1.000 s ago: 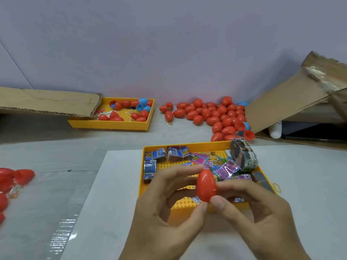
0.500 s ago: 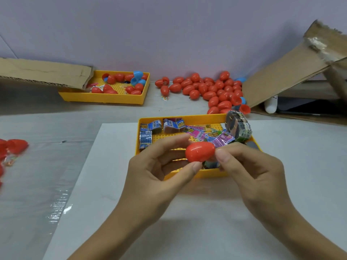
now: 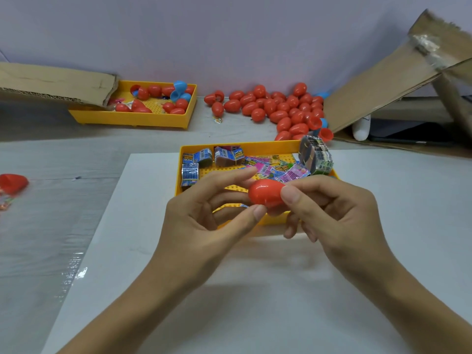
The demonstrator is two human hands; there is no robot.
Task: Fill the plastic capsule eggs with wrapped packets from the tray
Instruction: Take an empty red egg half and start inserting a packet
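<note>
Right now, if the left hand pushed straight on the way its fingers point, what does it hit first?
The left hand points up and right, and already pinches the red egg. Past the egg, the right hand's thumb probably comes first, then the near tray and its packets. Depth is unclear.

Evenly and brightly lit from overhead. Soft, faint shadows on the white sheet (image 3: 383, 226) beneath both forearms. Streaky glare along the counter (image 3: 63, 251) at its left edge. Mildly soft throughout; wide-angle bending toward the corners.
</note>
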